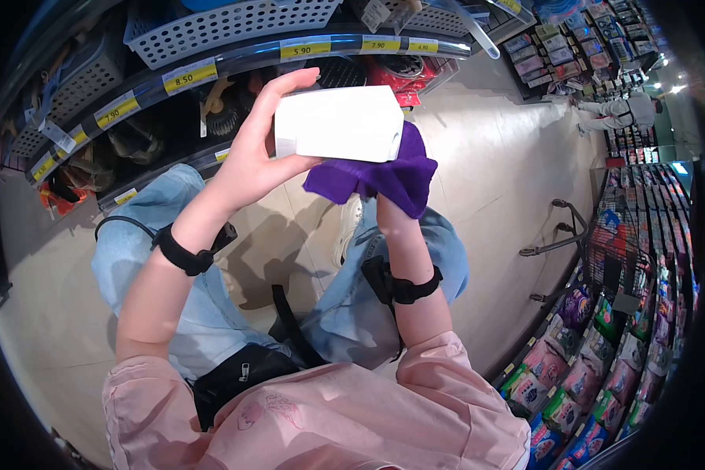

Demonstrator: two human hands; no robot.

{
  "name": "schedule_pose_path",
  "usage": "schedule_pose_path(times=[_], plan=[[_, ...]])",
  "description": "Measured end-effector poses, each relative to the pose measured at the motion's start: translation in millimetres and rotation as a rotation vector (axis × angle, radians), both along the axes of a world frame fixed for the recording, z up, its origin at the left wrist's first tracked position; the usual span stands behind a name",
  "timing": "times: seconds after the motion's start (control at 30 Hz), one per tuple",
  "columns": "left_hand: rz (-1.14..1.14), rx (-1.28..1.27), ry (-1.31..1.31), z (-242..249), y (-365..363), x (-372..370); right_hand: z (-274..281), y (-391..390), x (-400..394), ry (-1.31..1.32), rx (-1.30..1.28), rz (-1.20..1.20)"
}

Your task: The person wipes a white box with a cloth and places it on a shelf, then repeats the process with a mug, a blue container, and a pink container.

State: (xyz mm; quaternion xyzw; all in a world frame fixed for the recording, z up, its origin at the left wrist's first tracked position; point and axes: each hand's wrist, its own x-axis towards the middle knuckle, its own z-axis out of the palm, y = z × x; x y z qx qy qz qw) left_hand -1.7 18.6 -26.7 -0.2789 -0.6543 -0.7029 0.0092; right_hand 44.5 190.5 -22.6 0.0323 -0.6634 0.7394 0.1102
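A white box-shaped object (337, 121) is held up in front of the lower shelf. My left hand (262, 145) grips its left end, with the thumb along the lower side and the fingers over the top. Against the right end and underside of the object lies a purple cloth (403, 172). My right hand is hidden behind that cloth; only the wrist and forearm show below it, so its fingers cannot be made out.
Shelves with yellow price tags (189, 76) and a perforated grey basket (227, 30) are close ahead. A shopping cart (611, 251) stands at right beside shelves of packaged goods (580, 376). A person (630, 112) is in the distance at upper right.
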Motion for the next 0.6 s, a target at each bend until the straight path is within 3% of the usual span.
schedule_pose_path(times=[0.37, 0.47, 0.5, 0.57, 0.6], plan=[[0.036, -0.025, -0.029, 8, 2, 7, -3, 4, 0, 0.129, 0.148, 0.089], [0.070, -0.095, 0.059, 7, 3, 9, -16, 12, 1, -0.078, -0.189, 0.063], [0.070, -0.094, 0.059, 8, 4, 10, -19, 16, 1, -0.079, -0.188, 0.064], [0.090, -0.139, 0.148, 8, 4, 11, -25, 23, 1, 0.115, 0.137, 0.054], [0.091, -0.139, 0.148, 8, 4, 11, -18, 25, 4, 0.045, 0.086, 0.112]])
